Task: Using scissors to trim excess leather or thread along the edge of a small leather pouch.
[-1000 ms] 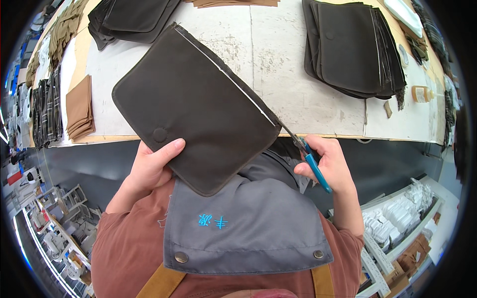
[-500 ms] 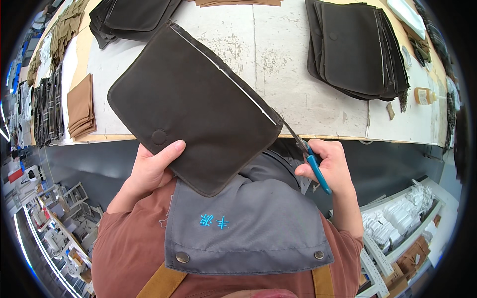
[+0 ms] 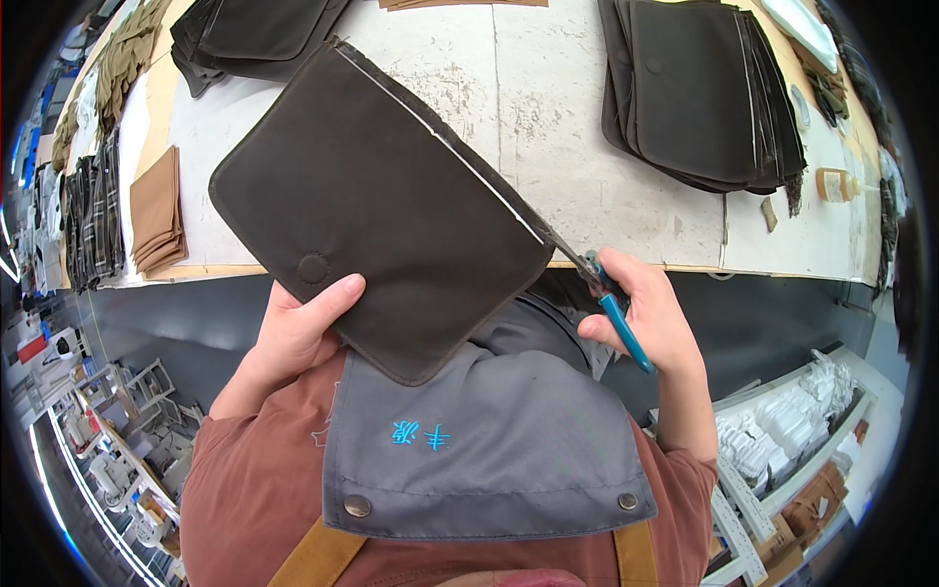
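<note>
A dark brown flap panel [image 3: 381, 215] is pinched at its lower left edge by my left hand [image 3: 311, 328], thumb on top, beside a round raised disc [image 3: 313, 268]. The panel is tilted, with a white line running along its upper right edge. My right hand [image 3: 641, 308] is closed around the blue handles of a pair of scissors [image 3: 624, 331]. Their blades reach the panel's right corner, at the end of the white-lined edge. The fingers beneath each hand are partly hidden.
On the worktable [image 3: 548, 127] lie a stack of dark panels [image 3: 685, 93] at the right and another dark stack [image 3: 264, 29] at the far left. Folded brown pieces [image 3: 158, 210] sit left, a small bottle [image 3: 836, 186] right. White bundles [image 3: 773, 430] fill a rack below.
The scissors have shifted slightly left and up, and their blades now look closer together at the panel's corner. My left hand keeps its hold on the panel.
</note>
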The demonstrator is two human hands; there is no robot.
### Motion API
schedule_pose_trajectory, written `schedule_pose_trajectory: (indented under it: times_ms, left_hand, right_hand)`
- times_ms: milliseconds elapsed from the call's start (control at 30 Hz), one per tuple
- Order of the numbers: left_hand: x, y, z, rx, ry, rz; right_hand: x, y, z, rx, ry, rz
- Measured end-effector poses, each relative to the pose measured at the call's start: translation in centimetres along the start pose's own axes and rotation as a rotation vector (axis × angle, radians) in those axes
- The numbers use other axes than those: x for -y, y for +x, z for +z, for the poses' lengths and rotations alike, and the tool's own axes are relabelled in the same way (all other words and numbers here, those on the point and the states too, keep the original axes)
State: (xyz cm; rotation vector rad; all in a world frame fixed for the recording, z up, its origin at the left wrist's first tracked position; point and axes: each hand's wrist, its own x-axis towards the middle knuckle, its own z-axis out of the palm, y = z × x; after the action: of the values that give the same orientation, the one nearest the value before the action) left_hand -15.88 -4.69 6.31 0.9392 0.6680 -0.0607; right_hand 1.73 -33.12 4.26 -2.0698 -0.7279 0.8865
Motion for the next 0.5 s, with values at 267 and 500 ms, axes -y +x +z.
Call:
schedule_pose_trajectory:
  times_ms: [267, 500]
  left_hand:
    - [0.12, 0.11, 0.29, -0.026, -0.009, 0.015]
    - [0.03, 0.31, 0.39, -0.027, -0.014, -0.007]
  right_hand:
    - [0.10, -0.03, -0.16, 0.000, 0.023, 0.027]
    - [0.26, -0.09, -0.17, -0.030, 0.041, 0.012]
